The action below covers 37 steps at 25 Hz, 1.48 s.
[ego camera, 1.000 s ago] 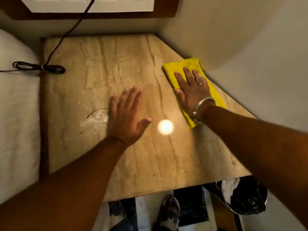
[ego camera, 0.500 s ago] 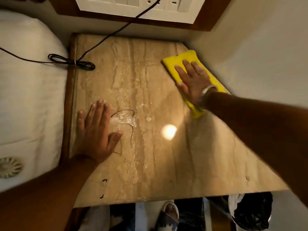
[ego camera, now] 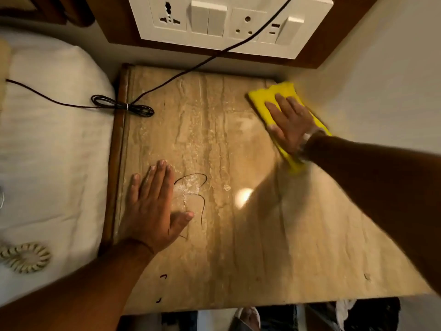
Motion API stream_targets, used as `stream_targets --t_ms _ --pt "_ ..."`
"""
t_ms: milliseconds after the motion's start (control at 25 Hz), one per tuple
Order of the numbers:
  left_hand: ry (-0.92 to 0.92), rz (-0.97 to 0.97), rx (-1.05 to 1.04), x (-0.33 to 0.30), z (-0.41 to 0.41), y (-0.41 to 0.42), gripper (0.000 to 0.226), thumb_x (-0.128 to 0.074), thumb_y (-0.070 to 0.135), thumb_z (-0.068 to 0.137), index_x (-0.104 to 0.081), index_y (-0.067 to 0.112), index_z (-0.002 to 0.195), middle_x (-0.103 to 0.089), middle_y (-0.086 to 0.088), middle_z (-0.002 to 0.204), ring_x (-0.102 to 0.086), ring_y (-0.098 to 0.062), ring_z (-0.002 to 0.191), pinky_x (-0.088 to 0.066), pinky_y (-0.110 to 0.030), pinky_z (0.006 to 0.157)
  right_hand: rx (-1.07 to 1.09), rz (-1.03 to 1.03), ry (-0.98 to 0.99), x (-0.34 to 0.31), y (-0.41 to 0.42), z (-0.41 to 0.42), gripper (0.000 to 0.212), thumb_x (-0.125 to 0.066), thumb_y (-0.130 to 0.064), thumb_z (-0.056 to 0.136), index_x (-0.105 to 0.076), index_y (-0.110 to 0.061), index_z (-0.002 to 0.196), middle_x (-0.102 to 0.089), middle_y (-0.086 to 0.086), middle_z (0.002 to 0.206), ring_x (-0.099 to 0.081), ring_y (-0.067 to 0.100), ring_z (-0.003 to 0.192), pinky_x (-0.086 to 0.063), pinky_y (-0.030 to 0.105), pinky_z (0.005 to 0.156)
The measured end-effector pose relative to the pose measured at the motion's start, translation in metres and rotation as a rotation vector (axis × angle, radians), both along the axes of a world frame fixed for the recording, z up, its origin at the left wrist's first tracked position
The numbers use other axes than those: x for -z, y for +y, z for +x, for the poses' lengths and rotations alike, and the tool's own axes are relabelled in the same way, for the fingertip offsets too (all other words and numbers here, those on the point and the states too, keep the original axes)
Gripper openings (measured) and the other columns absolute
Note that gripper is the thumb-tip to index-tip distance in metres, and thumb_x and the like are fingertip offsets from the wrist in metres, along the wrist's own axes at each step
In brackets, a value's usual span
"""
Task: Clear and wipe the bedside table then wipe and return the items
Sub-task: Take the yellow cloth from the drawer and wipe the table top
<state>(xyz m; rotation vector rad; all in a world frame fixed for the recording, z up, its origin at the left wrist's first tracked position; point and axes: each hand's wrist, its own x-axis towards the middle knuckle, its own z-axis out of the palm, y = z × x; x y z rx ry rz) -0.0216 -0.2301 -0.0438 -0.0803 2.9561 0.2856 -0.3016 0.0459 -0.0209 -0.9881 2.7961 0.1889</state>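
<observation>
Since a moment ago, my flat right hand has pushed the folded yellow cloth toward the beige marble bedside tabletop's back corner; my left hand rests flat, fingers straight.

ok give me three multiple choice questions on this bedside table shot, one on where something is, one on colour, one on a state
1. Where does the cloth lie on the bedside table?
A. far right corner by the wall
B. near left corner
C. on the bed

2. What colour is the cloth?
A. blue
B. yellow
C. white

3. How is the left hand placed?
A. gripping the black cable
B. curled into a fist
C. flat on the tabletop, fingers straight

Answers: 1 A, the right hand presses it flat beside the right wall, below the switch panel. 2 B, it is bright yellow. 3 C, the palm lies down near the table's left edge, and the coiled black cable sits apart from it.
</observation>
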Motion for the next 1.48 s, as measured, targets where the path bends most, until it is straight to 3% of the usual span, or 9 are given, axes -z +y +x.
stream_targets --t_ms 80,280,360,520,680,840,1160,1320,1480 --pt "-0.017 0.011 0.005 -0.002 -0.001 0.000 0.095 -0.009 0.074 0.090 -0.013 0.007 0.158 -0.013 -0.014 0.166 -0.016 -0.029 0.153 -0.011 -0.056 0.122 0.146 0.004 0.006 0.006 -0.062 0.022 0.066 -0.007 -0.050 0.094 -0.005 -0.020 0.152 -0.009 0.020 0.159 -0.009 0.037 0.147 -0.012 0.050 0.117" --pt "-0.076 0.002 0.009 -0.013 -0.002 0.002 0.101 -0.004 0.076 0.089 -0.023 0.002 0.155 -0.020 -0.017 0.164 -0.020 -0.032 0.152 -0.016 -0.057 0.120 -0.703 0.048 -0.260 -0.005 0.062 0.239 0.066 -0.043 -0.050 0.090 -0.019 -0.036 0.150 -0.014 0.007 0.161 -0.016 0.035 0.146 -0.014 0.053 0.116" --pt "-0.091 -0.007 0.010 -0.014 -0.002 0.002 0.103 -0.003 0.077 0.088 -0.023 0.002 0.156 -0.018 -0.017 0.164 -0.018 -0.032 0.152 -0.015 -0.056 0.121 -0.847 0.062 -0.244 -0.010 0.109 0.205 0.059 -0.039 -0.052 0.092 -0.026 -0.036 0.148 -0.020 0.007 0.159 -0.029 0.034 0.142 -0.017 0.051 0.116" --pt "-0.062 -0.013 0.016 -0.009 -0.001 0.002 0.102 -0.004 0.077 0.088 -0.022 0.003 0.156 -0.018 -0.017 0.164 -0.018 -0.032 0.152 -0.016 -0.057 0.120 -0.340 0.039 -0.036 -0.001 0.058 0.033 0.071 -0.009 -0.055 0.095 -0.029 -0.012 0.147 -0.028 0.026 0.151 -0.031 0.048 0.137 -0.029 0.058 0.109" --pt "-0.019 -0.009 0.016 -0.004 -0.001 0.000 0.098 -0.007 0.075 0.090 -0.022 0.005 0.156 -0.018 -0.016 0.165 -0.018 -0.032 0.152 -0.016 -0.057 0.120 0.377 -0.069 0.012 0.014 -0.064 0.013 0.063 -0.016 -0.053 0.096 -0.009 -0.025 0.152 -0.010 0.017 0.160 -0.010 0.039 0.146 -0.013 0.049 0.116" --pt "-0.004 -0.006 0.013 -0.002 0.001 -0.001 0.096 -0.010 0.074 0.090 -0.023 0.006 0.156 -0.019 -0.015 0.165 -0.019 -0.031 0.152 -0.014 -0.055 0.121 0.303 -0.382 -0.200 -0.003 -0.039 0.071 0.067 -0.014 -0.054 0.093 -0.012 -0.024 0.152 -0.011 0.016 0.160 -0.004 0.036 0.147 -0.005 0.050 0.117" --pt "0.065 0.029 -0.056 -0.013 -0.004 0.012 0.094 -0.017 0.073 0.091 -0.036 0.002 0.150 -0.031 -0.020 0.159 -0.028 -0.038 0.147 -0.017 -0.057 0.119 0.666 -0.115 -0.072 0.013 0.050 0.129 0.056 -0.010 -0.049 0.096 -0.007 -0.036 0.150 -0.002 0.006 0.162 -0.001 0.035 0.147 -0.004 0.057 0.116" --pt "0.236 0.065 0.124 -0.039 -0.119 0.092 0.071 -0.039 0.061 0.093 -0.034 0.021 0.152 -0.034 -0.016 0.159 -0.032 -0.040 0.144 -0.026 -0.056 0.116 0.681 -0.132 -0.038 0.017 0.058 0.130 0.055 -0.011 -0.051 0.096 -0.009 -0.038 0.150 -0.005 0.004 0.162 -0.003 0.033 0.148 -0.005 0.056 0.116" --pt "-0.089 -0.007 0.262 -0.034 -0.240 0.148 0.075 -0.035 0.067 0.094 -0.014 0.034 0.158 -0.002 -0.008 0.168 -0.001 -0.034 0.154 0.000 -0.053 0.122 0.678 -0.138 0.011 0.022 0.057 0.126 0.056 -0.014 -0.050 0.096 -0.010 -0.037 0.150 -0.008 0.005 0.162 -0.006 0.033 0.147 -0.007 0.056 0.115"
